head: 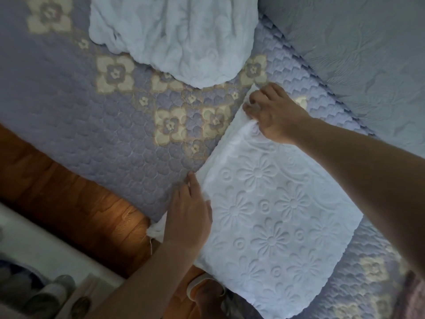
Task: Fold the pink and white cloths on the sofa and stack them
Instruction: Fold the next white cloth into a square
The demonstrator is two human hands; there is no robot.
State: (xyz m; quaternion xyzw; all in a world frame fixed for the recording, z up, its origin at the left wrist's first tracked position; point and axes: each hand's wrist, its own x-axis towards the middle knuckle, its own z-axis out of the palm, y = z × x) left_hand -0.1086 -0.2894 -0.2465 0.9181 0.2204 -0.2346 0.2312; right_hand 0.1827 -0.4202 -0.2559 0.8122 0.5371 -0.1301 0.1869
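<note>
The folded white cloth (pixel 271 217) lies flat on the sofa's quilted cover (pixel 92 125). The right hand (pixel 273 116) pinches its far corner. The left hand (pixel 188 215) rests on its near edge, fingers extended. A crumpled white cloth (pixel 174 35) lies farther back, well apart.

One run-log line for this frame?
step: folding white cloth | left hand: flat on near edge | right hand: pinching far corner | second cloth: crumpled, unfolded

Two white cloths (pixel 271 217) (pixel 174 35), two hands (pixel 188 217) (pixel 273 113), one sofa (pixel 96 125).
</note>
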